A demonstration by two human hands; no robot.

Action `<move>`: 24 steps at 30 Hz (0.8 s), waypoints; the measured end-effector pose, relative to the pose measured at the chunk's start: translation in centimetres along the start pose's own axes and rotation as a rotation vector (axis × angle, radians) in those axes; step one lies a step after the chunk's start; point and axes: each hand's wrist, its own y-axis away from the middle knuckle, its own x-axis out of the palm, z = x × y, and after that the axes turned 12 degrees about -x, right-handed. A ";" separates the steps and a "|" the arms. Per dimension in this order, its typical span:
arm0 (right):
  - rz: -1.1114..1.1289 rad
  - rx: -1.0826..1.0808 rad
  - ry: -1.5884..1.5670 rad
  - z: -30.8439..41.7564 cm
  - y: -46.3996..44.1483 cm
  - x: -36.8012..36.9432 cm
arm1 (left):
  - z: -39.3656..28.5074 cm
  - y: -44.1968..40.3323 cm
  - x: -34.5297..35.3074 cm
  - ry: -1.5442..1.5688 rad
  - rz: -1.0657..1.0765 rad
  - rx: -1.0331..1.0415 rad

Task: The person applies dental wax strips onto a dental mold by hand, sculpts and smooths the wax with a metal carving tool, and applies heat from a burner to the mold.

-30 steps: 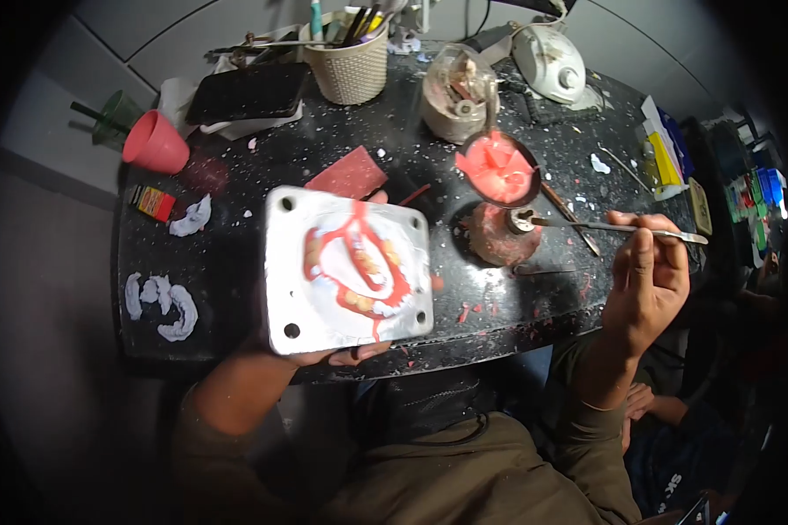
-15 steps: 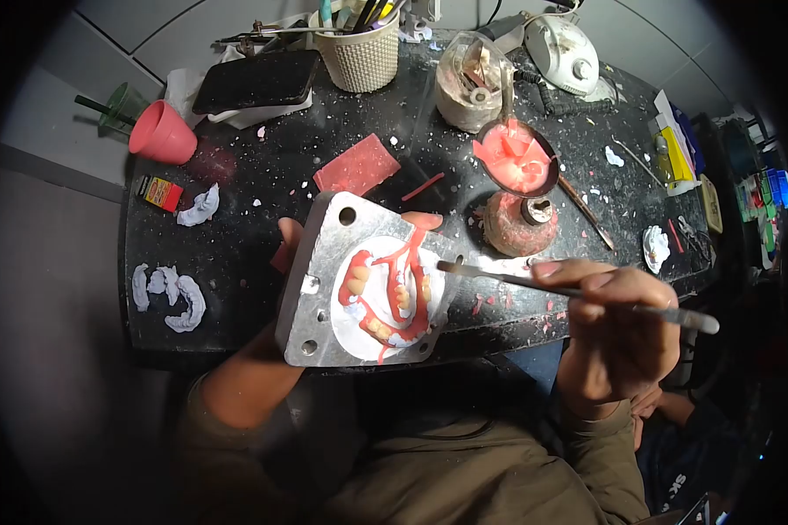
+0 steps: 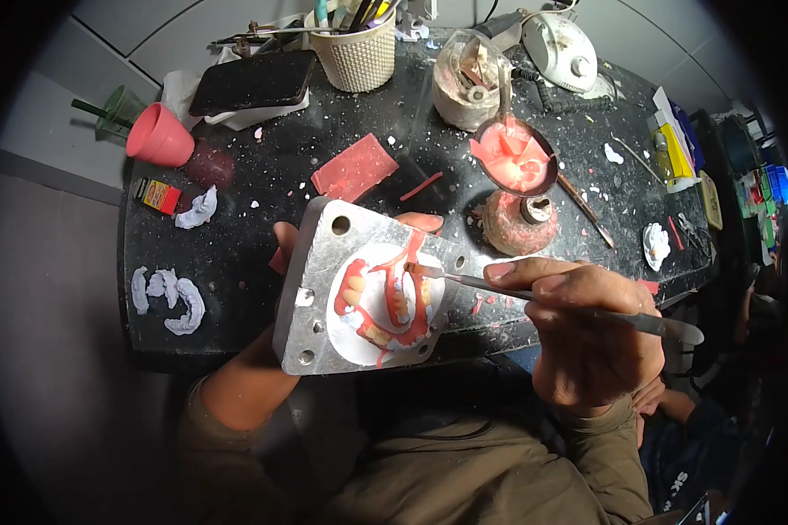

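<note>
My left hand [image 3: 284,236] supports a metal dental flask half [image 3: 320,289] from beneath, fingertips showing past its far edge and most of the palm hidden. White plaster [image 3: 352,335] fills the flask's round opening. Set in it are red wax denture pieces [image 3: 416,306] with yellowish teeth, and wax strips run out to the rim. My right hand [image 3: 591,328] is closed around a metal wax spatula [image 3: 464,280] in a pen-like grip. Its tip rests at or just above the red wax near the plaster's far side; contact is hard to make out.
Pink wax fills a pan [image 3: 552,175] above a wax-spattered burner [image 3: 521,229]. A pink wax sheet [image 3: 355,166], plaster pieces [image 3: 186,306], a pink cup [image 3: 160,136] and a phone [image 3: 254,83] lie around the dark bench. Another person's hand [image 3: 650,398] is at lower right.
My right hand has moved left, bringing the spatula tip from the plaster's right edge inward onto or over the red wax. The flask has shifted only slightly.
</note>
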 end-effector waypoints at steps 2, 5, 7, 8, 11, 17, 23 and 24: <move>0.048 0.020 0.032 0.1 -0.1 -0.3 | -0.1 0.0 -0.3 -0.013 -0.002 -0.001; 0.110 0.018 0.090 0.0 -0.3 -0.5 | -0.2 0.0 0.4 -0.060 -0.095 -0.010; 0.125 -0.011 0.121 -0.1 -0.3 -0.5 | -0.2 0.0 0.1 -0.006 -0.034 -0.009; 0.133 -0.036 0.140 -0.1 -0.3 -0.5 | -0.1 0.0 0.0 0.048 0.027 -0.008; 0.153 -0.053 0.171 0.1 -0.4 -0.4 | 0.0 -0.4 -0.7 0.110 0.184 -0.002; 0.159 -0.056 0.091 -0.4 -0.3 -0.7 | 0.2 -0.3 -0.9 0.184 0.189 0.014; -0.349 0.091 0.005 -2.7 -0.8 -4.9 | -0.7 -0.2 0.7 -0.072 -0.113 0.003; -0.459 0.216 0.009 -3.3 -1.1 -5.5 | -0.8 -0.2 0.4 -0.068 -0.093 -0.008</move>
